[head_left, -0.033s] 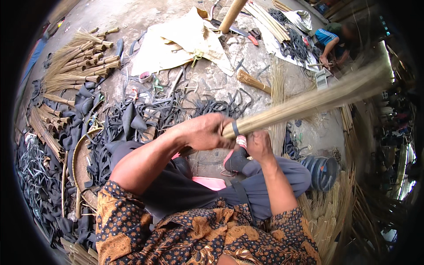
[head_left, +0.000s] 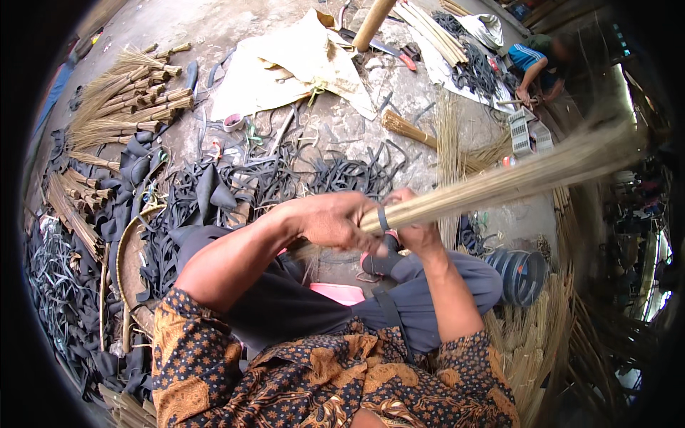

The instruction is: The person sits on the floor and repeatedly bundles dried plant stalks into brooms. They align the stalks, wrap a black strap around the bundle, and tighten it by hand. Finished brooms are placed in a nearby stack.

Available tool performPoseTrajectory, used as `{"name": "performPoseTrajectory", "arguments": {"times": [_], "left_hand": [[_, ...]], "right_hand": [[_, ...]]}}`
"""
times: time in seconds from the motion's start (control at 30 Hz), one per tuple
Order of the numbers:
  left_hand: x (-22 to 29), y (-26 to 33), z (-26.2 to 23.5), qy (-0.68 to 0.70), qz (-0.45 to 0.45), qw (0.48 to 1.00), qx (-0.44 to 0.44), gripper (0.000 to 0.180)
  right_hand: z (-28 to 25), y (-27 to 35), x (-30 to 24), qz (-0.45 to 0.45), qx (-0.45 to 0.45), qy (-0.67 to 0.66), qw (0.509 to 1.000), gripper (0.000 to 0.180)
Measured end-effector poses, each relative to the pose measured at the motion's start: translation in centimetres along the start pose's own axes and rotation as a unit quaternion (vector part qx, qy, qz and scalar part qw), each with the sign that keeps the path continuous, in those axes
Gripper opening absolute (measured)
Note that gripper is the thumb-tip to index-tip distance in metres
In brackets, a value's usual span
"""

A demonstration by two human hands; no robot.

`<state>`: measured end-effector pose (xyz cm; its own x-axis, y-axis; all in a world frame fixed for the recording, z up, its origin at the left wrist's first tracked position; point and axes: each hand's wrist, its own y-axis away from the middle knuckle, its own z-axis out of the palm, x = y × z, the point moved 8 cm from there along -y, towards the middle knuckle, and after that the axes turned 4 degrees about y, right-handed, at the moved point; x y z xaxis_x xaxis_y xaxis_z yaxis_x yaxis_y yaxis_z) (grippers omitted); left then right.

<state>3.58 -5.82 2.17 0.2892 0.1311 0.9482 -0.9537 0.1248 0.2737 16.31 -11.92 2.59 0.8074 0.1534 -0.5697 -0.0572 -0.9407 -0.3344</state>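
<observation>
A long bundle of thin dry sticks (head_left: 471,191), like a broom head, slants up to the right across my lap, its far tips blurred. A dark rubber band (head_left: 383,218) circles it near the butt end. My left hand (head_left: 335,221) is closed around that butt end. Against the back and underside of the bundle, just beyond the band, lies my right hand (head_left: 421,234); its fingers curl round and partly show above the sticks. Whatever else the right fingers may hold is hidden by the bundle.
Dark rubber strips (head_left: 357,171) litter the floor ahead. Tied stick bundles (head_left: 135,107) lie far left, near a pale cloth sack (head_left: 278,71). A knife (head_left: 389,50) lies by a wooden post (head_left: 372,25). A black ribbed container (head_left: 517,278) stands by my right knee. Another person (head_left: 535,68) works far right.
My right hand has gone from a fist below the bundle to wrapping up behind it. The bundle's far end has dipped slightly. My left hand keeps its hold.
</observation>
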Motion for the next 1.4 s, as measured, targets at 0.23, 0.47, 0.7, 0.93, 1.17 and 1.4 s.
{"name": "performPoseTrajectory", "arguments": {"times": [0.23, 0.47, 0.7, 0.93, 1.17, 1.4], "left_hand": [[0.1, -1.5, -1.4, -0.127, 0.076, 0.980, 0.130, 0.044], [-3.7, -2.0, -4.4, -0.355, -0.059, 0.864, 0.353, 0.032], [-4.0, -1.6, -5.0, -0.392, -0.041, 0.834, 0.385, 0.020], [-4.4, -1.0, -6.7, -0.388, -0.046, 0.805, 0.447, 0.025], [-3.8, -0.5, -8.3, -0.289, -0.045, 0.873, 0.390, 0.041], [-1.2, -0.9, -3.1, 0.182, 0.047, 0.980, 0.060, 0.031]], "right_hand": [[-2.0, -2.2, -2.0, 0.035, -0.078, 0.113, 0.990, 0.033], [-0.9, -3.3, -1.5, 0.276, -0.068, 0.021, 0.959, 0.029], [3.6, -2.8, 0.1, 0.332, -0.042, -0.305, 0.892, 0.027], [5.7, 0.9, -0.2, 0.362, 0.024, -0.432, 0.825, 0.023], [3.7, 2.0, -2.2, 0.295, -0.070, -0.268, 0.915, 0.018], [1.1, 1.6, -1.2, 0.263, -0.020, -0.440, 0.858, 0.020]]}}
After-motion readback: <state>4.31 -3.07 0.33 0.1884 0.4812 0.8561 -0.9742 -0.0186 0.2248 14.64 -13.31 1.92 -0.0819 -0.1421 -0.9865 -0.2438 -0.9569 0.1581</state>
